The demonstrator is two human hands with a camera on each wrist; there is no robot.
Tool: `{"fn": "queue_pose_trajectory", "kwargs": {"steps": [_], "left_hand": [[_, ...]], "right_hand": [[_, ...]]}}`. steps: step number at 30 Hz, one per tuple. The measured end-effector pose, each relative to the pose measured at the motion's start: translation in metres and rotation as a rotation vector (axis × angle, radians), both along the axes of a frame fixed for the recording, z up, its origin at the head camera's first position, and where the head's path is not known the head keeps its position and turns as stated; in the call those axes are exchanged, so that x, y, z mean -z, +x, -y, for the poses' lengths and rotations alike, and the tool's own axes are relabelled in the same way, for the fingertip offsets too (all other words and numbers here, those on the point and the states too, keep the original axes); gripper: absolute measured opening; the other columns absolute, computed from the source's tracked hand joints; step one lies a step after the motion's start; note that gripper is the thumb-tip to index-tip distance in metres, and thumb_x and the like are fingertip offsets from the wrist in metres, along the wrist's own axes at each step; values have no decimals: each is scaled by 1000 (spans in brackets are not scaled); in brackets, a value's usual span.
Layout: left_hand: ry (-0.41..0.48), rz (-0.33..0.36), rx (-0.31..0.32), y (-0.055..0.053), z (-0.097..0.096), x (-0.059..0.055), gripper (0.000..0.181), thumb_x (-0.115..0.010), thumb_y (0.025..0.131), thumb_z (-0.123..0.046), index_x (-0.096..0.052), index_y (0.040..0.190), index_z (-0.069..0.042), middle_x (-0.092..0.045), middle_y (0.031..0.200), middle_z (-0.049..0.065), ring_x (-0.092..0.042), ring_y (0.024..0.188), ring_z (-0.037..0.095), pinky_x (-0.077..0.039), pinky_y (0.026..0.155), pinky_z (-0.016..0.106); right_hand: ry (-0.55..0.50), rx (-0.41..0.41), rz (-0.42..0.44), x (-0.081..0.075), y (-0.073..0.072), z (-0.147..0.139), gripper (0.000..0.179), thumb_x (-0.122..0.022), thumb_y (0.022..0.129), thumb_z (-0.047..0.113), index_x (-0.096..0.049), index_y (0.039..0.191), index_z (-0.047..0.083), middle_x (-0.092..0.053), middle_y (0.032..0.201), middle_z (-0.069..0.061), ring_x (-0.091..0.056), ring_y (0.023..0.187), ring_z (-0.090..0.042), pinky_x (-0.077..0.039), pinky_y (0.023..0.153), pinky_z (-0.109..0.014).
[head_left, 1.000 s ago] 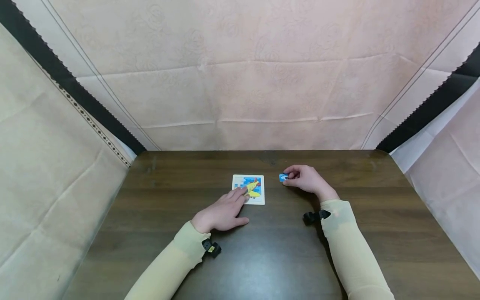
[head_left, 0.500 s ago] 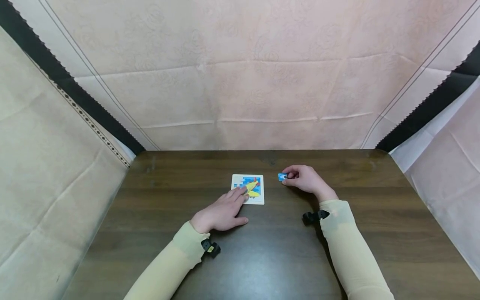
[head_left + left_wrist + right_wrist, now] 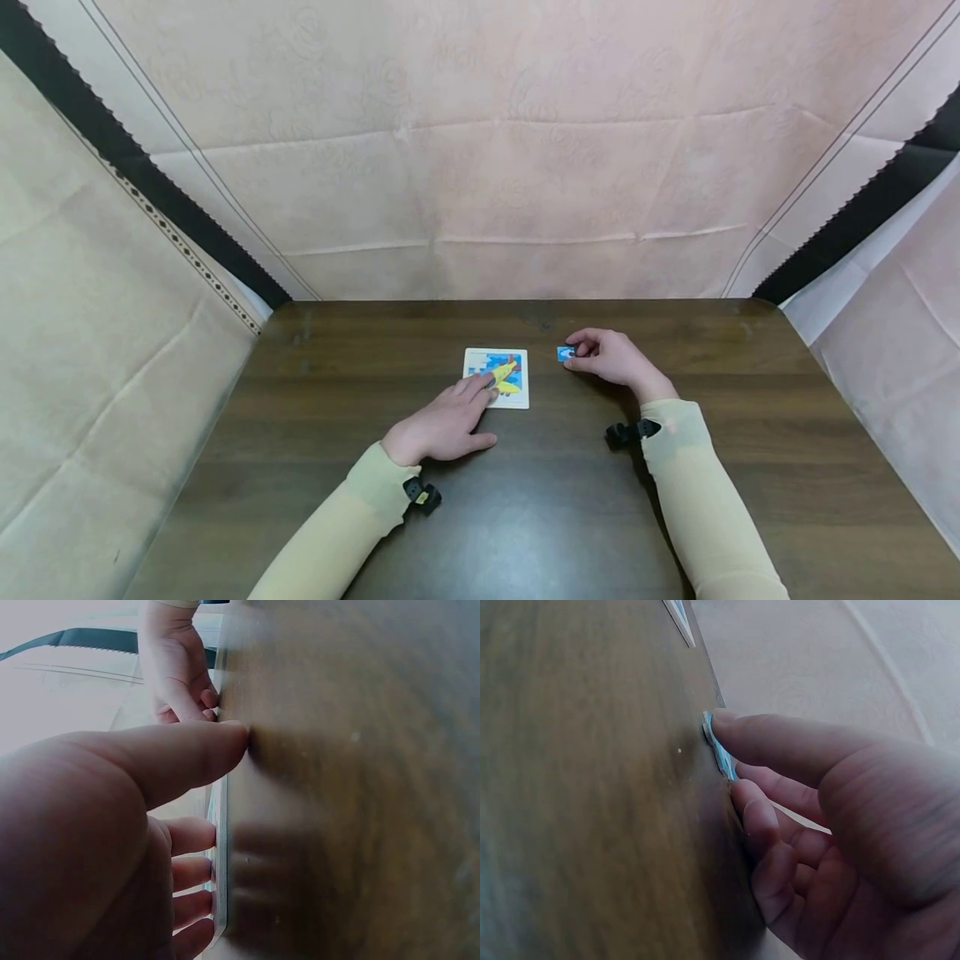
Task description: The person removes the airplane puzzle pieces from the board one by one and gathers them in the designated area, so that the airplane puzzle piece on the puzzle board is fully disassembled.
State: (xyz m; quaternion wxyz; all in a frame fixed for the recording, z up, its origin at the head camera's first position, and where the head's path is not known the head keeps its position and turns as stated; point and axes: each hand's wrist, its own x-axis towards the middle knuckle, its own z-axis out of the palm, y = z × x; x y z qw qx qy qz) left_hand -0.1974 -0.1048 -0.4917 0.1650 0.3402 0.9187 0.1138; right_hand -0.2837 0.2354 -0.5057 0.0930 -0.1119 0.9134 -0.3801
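A small square jigsaw puzzle with a white border (image 3: pixel 522 403) lies on the table, its picture a yellow airplane on blue sky. My left hand (image 3: pixel 446 422) rests its straight fingertips on the puzzle's lower left part and covers that corner; the thumb lies out on the tabletop. To the right of the puzzle, my right hand (image 3: pixel 612 358) pinches a small blue and white puzzle piece (image 3: pixel 565 354) between thumb and fingers. In the right wrist view the thin piece (image 3: pixel 718 748) is seen edge-on, low over the wood, with the thumb on its near end.
The brown wooden table (image 3: pixel 540 500) runs back to a pale cloth backdrop (image 3: pixel 525 192). More cloth hangs at both sides, with black strips (image 3: pixel 150 171) along the seams. Each wrist carries a small black camera.
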Motion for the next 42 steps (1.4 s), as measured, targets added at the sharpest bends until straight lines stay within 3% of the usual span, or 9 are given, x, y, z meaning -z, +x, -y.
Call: {"fn": "queue_pose_trajectory", "kwargs": {"steps": [8,16,22,28,32,42], "left_hand": [[-4,6,-8,-2,0,-1,83,-63,105,-53,-34,167,-5,-15,178,12,-12,164,30,-19,130,47],[-11,6,-8,0,-5,1,87,-64,104,-52,-30,169,-5,-17,177,15,-15,163,34,-20,129,51],[-34,-6,-16,-2,-10,-8,86,-63,105,-54,-32,168,-4,-19,176,17,-19,161,35,-22,129,51],[-24,41,-1,-4,-12,-9,87,-62,105,-55,-31,168,-2,-15,176,18,-14,162,35,-20,129,48],[-14,62,1,-5,-11,-8,89,-63,106,-53,-28,169,-2,-13,177,17,-12,163,33,-21,129,47],[-6,66,5,-8,-8,-8,86,-63,106,-51,-27,169,-4,-14,178,14,-13,164,32,-23,128,50]], "right_hand": [[7,-8,7,-4,-1,-2,45,-84,95,30,-71,133,9,-70,103,-6,-61,92,-25,-52,82,-41],[18,39,-74,-12,-1,8,47,-74,103,35,-65,142,10,-70,103,-7,-63,90,-26,-54,81,-42],[8,-64,-101,-18,-5,43,35,-71,105,30,-70,136,13,-71,104,-4,-64,90,-24,-55,81,-42],[27,-174,-66,-19,-11,84,27,-68,107,19,-73,133,12,-73,117,-5,-65,105,-24,-54,100,-47],[58,-224,-19,-20,-13,105,28,-67,107,15,-73,134,12,-72,124,-6,-64,111,-25,-52,106,-48],[81,-191,-25,-6,-9,116,23,-65,109,17,-77,129,14,-66,123,-5,-62,109,-25,-52,103,-47]]}}
